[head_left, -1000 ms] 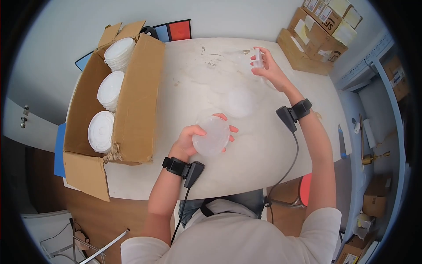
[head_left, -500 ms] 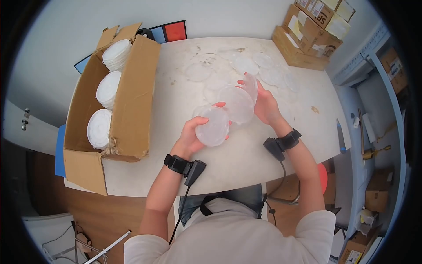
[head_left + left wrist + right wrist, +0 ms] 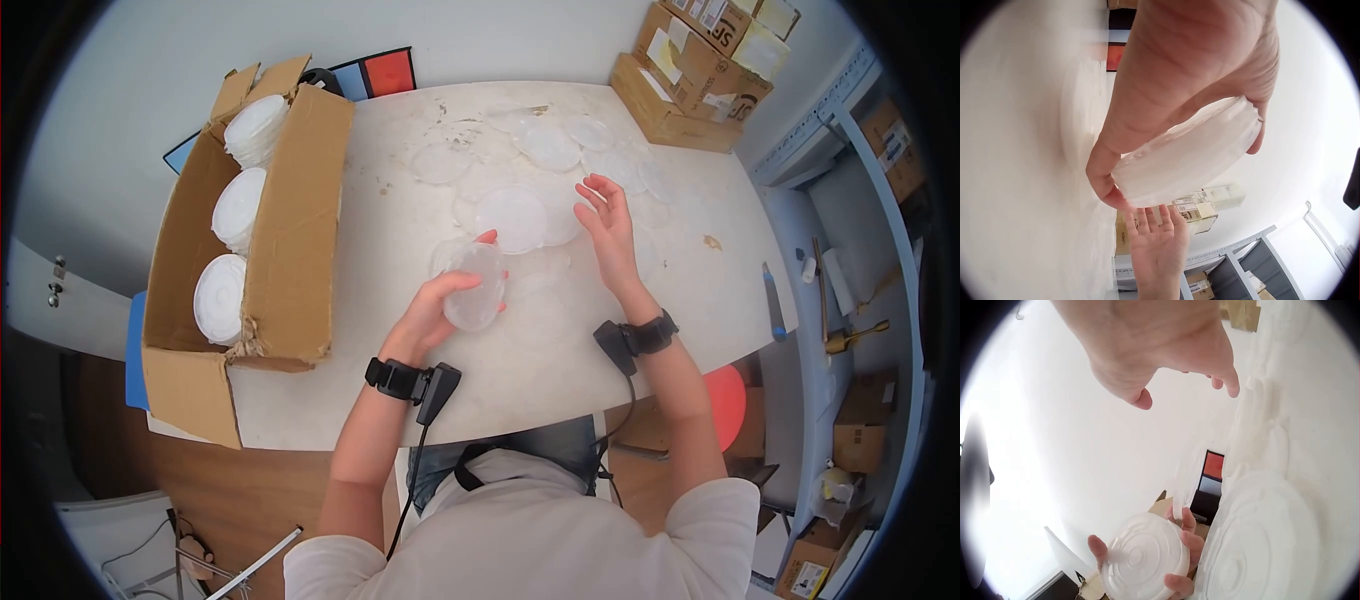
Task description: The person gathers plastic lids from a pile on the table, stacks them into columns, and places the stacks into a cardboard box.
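The left hand (image 3: pixel 430 312) grips a small stack of translucent round lids (image 3: pixel 476 290), thumb across the top and fingers round the far edge. In the left wrist view the stack (image 3: pixel 1188 156) is seen edge-on between thumb and fingers. Right of it, the right hand (image 3: pixel 611 235) is raised over the table, holding nothing, its fingers parted and slightly bent. Loose translucent lids (image 3: pixel 512 220) lie on the table just left of the right hand's fingers. In the right wrist view, the right hand (image 3: pixel 1166 350) hangs above more lids (image 3: pixel 1254 544).
An open cardboard box (image 3: pixel 292 230) at the left holds three stacks of white lids (image 3: pixel 220 299). More clear lids (image 3: pixel 548 146) are spread over the far part of the table. Taped cartons (image 3: pixel 690 75) stand at the back right; a blue-handled tool (image 3: pixel 773 302) lies at the right edge.
The right hand came from the far right to the middle with a lid, and has let it go; lids now lie beside it. The left hand still grips its stack, slightly further left.
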The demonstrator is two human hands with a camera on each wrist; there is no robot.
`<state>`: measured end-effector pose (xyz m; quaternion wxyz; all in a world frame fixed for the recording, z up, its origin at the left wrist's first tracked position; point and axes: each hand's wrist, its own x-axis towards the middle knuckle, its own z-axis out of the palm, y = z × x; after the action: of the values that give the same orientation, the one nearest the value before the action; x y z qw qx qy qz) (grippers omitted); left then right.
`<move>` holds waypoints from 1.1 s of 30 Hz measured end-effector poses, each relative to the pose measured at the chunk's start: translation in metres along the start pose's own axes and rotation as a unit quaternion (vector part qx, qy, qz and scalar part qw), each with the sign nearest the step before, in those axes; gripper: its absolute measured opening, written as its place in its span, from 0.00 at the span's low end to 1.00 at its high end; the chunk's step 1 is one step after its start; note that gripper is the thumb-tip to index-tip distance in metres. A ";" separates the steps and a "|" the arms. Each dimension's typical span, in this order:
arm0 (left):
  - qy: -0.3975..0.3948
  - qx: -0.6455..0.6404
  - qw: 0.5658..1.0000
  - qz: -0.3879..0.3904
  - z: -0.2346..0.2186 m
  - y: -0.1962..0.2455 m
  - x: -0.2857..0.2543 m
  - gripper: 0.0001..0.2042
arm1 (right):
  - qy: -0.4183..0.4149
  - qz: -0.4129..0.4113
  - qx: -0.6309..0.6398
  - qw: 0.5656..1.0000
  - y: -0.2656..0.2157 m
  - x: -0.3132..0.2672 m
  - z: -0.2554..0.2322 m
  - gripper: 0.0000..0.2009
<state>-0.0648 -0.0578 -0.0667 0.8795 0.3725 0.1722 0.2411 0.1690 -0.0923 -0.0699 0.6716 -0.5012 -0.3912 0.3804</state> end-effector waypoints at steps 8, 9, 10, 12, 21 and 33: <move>-0.106 0.075 0.990 -0.052 0.011 0.013 -0.008 0.43 | -0.129 0.067 -0.131 0.981 -0.032 -0.034 -0.009 0.20; -0.106 0.075 0.990 -0.054 0.011 0.012 -0.010 0.43 | -0.157 0.104 -0.126 0.974 -0.036 -0.035 -0.007 0.19; -0.125 0.095 0.984 -0.084 0.011 0.012 -0.013 0.43 | -0.185 0.140 -0.121 0.965 -0.037 -0.036 -0.007 0.18; -0.143 0.116 0.976 -0.114 0.008 0.014 -0.016 0.44 | -0.223 0.153 -0.150 0.951 -0.037 -0.034 -0.013 0.17; -0.092 0.035 0.995 -0.008 -0.015 0.031 -0.022 0.35 | -0.285 -0.083 -0.464 0.835 -0.013 -0.048 0.002 0.17; -0.062 -0.009 0.998 0.017 -0.021 0.027 -0.016 0.34 | -0.286 -0.018 -0.530 0.798 -0.023 -0.063 0.001 0.27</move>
<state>-0.0964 -0.0387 -0.0586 0.8875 0.3817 0.1088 0.2341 0.1457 -0.1536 -0.0562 0.1656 -0.6400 -0.7149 0.2279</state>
